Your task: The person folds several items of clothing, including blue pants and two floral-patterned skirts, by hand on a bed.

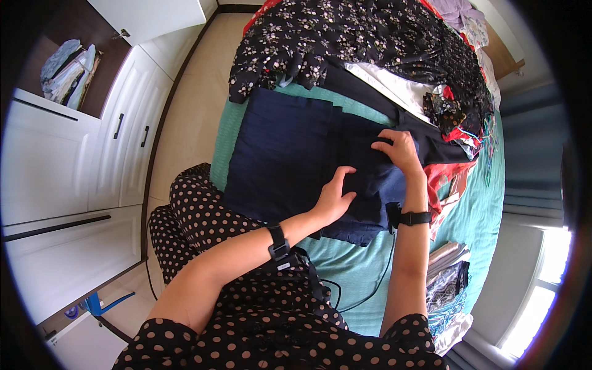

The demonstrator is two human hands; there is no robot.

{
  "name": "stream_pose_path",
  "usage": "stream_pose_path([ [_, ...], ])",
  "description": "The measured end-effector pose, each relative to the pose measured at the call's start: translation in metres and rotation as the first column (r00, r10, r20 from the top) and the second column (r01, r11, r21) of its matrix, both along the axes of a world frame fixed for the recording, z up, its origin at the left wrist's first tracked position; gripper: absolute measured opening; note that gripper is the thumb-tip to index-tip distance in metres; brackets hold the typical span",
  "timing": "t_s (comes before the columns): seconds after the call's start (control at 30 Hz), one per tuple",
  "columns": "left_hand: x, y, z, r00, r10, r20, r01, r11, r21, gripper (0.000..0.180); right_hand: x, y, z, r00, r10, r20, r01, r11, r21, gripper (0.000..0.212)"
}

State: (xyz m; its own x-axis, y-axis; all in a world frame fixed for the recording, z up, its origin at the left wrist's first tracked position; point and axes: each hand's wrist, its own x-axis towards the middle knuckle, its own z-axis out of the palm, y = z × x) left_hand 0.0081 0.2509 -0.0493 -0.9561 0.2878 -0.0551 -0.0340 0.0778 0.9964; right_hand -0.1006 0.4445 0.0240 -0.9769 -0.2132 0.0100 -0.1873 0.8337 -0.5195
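A dark navy garment, partly folded, lies across the bed before me; its exact kind does not show. My left hand rests over its lower middle, thumb and forefinger spread apart. Farther right, my right hand is bent over the garment's right part, with thumb and forefinger apart at the cloth. Neither hand visibly grips fabric, though some fingers of the right are hidden. Both wrists wear black straps.
The bed has a teal sheet. Beyond the garment spreads a black floral garment, beside white and red clothes. Folded clothes and blue hangers lie at right. An opened white cabinet stands left.
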Motion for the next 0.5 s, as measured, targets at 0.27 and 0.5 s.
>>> stream_pose_path([
  [0.27,-0.001,-0.006,0.015,0.998,0.002,-0.061,-0.013,0.981,-0.194,0.055,0.027,0.005,-0.015,0.941,-0.065,-0.332,0.064,0.998,-0.014,0.037],
  [0.5,-0.01,0.004,0.011,0.793,-0.494,-0.357,0.061,0.647,-0.76,0.067,0.105,-0.016,-0.049,0.99,-0.057,-0.127,0.106,0.898,0.427,0.068],
])
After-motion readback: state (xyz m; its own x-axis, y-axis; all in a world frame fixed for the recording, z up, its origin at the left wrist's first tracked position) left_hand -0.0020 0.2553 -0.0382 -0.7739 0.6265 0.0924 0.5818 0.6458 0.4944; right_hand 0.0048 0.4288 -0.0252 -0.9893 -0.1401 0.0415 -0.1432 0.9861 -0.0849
